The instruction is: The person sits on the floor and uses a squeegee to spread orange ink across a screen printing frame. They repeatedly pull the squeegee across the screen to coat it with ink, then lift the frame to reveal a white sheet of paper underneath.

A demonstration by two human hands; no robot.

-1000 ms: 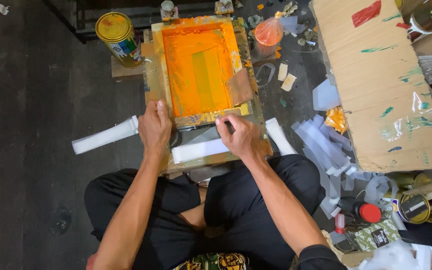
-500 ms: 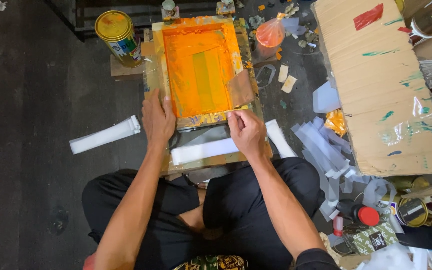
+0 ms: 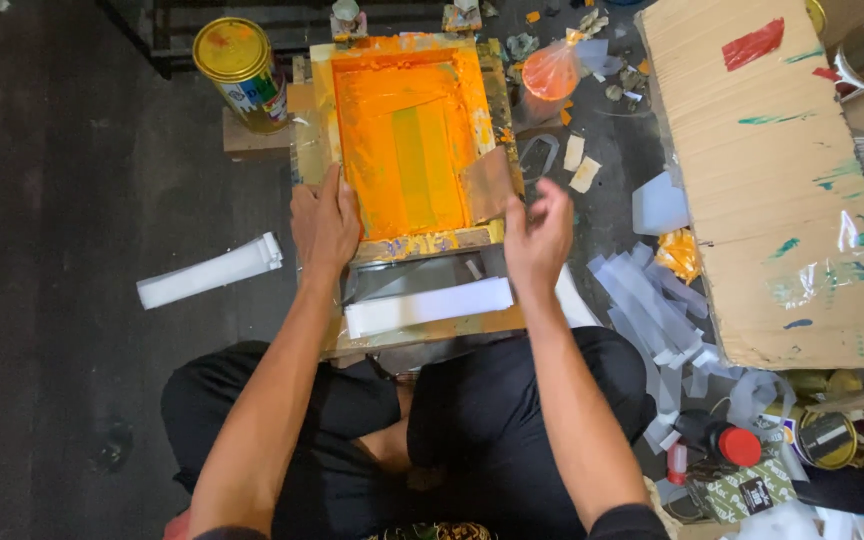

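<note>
The screen-printing frame lies flat on the floor at 12 o'clock from the seated person, its mesh thick with orange ink, which looks already spread across the mesh. A white strip lies on the board just below the frame's near edge, at 6 o'clock from it, apparently the next blank in position; a stack of white strips waits at 9 o'clock and loose strips are scattered at 3 o'clock. So printing seems mid-run, with blanks left to do.

The left hand rests flat, fingers spread, on the frame's near-left corner, pressing rather than gripping. The right hand is open, holds nothing, and appears blurred at the near-right corner.

Against half a second ago, the right hand has come off the white strip and swung up to the right — the left has hardly shifted
</note>
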